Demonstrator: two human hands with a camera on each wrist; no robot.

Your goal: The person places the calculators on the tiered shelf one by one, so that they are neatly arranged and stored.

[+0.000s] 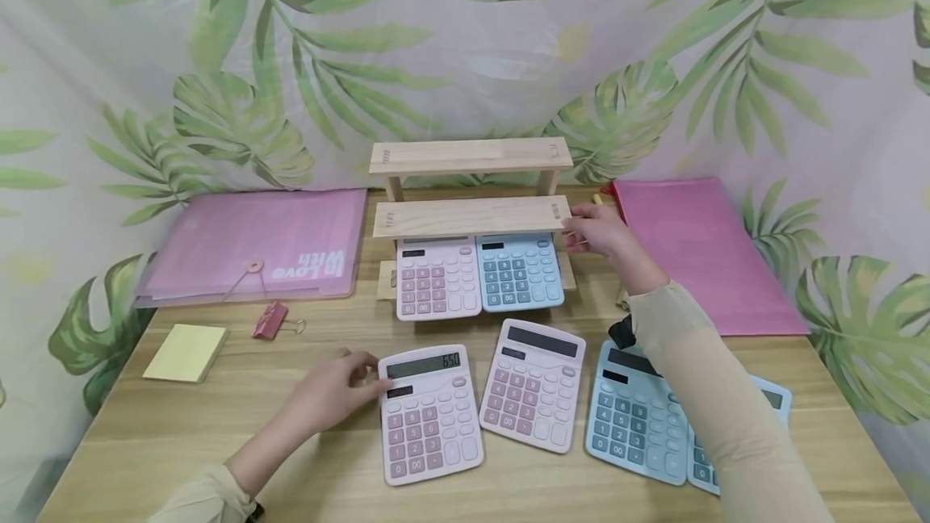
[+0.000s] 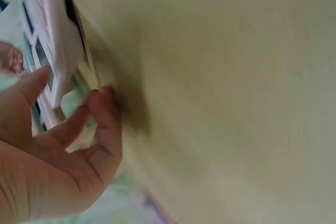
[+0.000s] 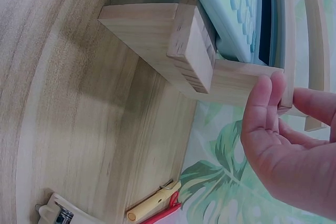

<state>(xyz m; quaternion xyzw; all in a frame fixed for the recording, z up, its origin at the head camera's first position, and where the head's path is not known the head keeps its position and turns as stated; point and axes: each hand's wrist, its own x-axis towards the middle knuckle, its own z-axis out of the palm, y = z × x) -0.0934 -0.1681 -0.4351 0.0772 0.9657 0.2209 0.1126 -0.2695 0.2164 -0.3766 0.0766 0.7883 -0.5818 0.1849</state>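
Note:
My left hand (image 1: 341, 384) is at the left edge of a pink calculator (image 1: 430, 418) whose display shows digits. Its thumb lies over the calculator's edge by the display, and the other fingers curl down beside it at the tabletop. With my right hand (image 1: 599, 232) I grip the right end of the lower plank of a wooden tiered rack (image 1: 472, 218), fingertips at its edge. Under that plank, a second pink calculator (image 1: 439, 281) and a blue calculator (image 1: 519, 274) stand tilted side by side on the rack; in the right wrist view the blue one leans against the wood.
Another pink calculator (image 1: 534, 386) and two overlapping blue calculators (image 1: 635, 418) lie in front, partly under my right forearm. Left are a pink folder (image 1: 254, 232), a red binder clip (image 1: 270, 321) and yellow sticky notes (image 1: 186, 352). A magenta folder (image 1: 697, 265) lies right. A box cutter (image 3: 152, 203) lies behind the rack.

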